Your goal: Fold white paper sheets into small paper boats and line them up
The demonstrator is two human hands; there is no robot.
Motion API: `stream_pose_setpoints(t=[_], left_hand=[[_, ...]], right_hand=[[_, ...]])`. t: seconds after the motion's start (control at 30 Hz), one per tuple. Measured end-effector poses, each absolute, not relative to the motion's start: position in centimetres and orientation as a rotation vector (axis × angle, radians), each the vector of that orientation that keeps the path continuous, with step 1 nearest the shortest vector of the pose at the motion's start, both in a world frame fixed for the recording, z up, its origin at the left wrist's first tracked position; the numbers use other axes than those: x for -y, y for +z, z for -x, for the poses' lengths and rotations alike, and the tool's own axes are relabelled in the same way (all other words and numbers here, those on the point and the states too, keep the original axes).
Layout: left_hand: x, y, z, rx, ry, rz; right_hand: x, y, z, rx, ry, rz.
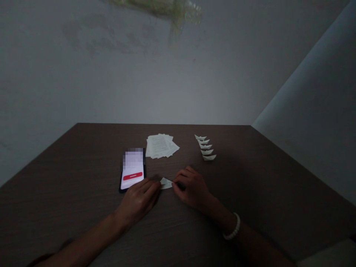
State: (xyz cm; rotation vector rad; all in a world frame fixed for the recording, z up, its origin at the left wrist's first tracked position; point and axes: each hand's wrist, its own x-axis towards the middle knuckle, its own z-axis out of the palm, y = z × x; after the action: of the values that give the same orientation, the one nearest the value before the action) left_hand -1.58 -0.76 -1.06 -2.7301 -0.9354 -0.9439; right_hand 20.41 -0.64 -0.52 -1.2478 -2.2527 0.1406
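Between my two hands is a small folded piece of paper (166, 183), pointed at the top, with faint print on it. My left hand (140, 196) pinches its left corner, fingers closed together. At the right corner, my right hand (192, 187) grips the paper between thumb and fingers. Both hands rest low over the table, and their fingertips hide the paper's two ends. Farther off to the right, several folded paper boats (207, 152) stand in a slanting row.
A lit phone (133, 173) lies just beyond my left hand. Behind it is a loose pile of printed paper sheets (160, 145). The dark wooden table (264, 193) meets a grey wall (167, 85) at its far edge. A white bead bracelet (234, 227) circles my right wrist.
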Motion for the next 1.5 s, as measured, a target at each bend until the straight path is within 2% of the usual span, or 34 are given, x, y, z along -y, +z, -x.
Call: stream_pose_setpoints(t=[0.23,0.6,0.83,1.17,1.5], left_hand=[[0.7,-0.7,1.0,1.14,-0.912,2.71],[0.6,-0.3,0.7,1.18,-0.761,2.605],[0.7,-0.5,0.8,1.207,-0.804,2.595],[0.8,-0.7,0.3,1.37,-1.172,2.585],[0.5,-0.3,0.3,1.357,-1.291,2.604]], right_hand=[[0.8,-0.3,-20.2,2.388,-0.124,1.147],[1.9,0.0,-19.4,2.375,-0.188,0.985],[1.9,-0.5,-19.3,2.294,-0.052,1.026],[1.8,-1.1,-18.7,2.111,0.137,1.217],[1.4,-1.2,-18.6,2.114,0.258,1.239]])
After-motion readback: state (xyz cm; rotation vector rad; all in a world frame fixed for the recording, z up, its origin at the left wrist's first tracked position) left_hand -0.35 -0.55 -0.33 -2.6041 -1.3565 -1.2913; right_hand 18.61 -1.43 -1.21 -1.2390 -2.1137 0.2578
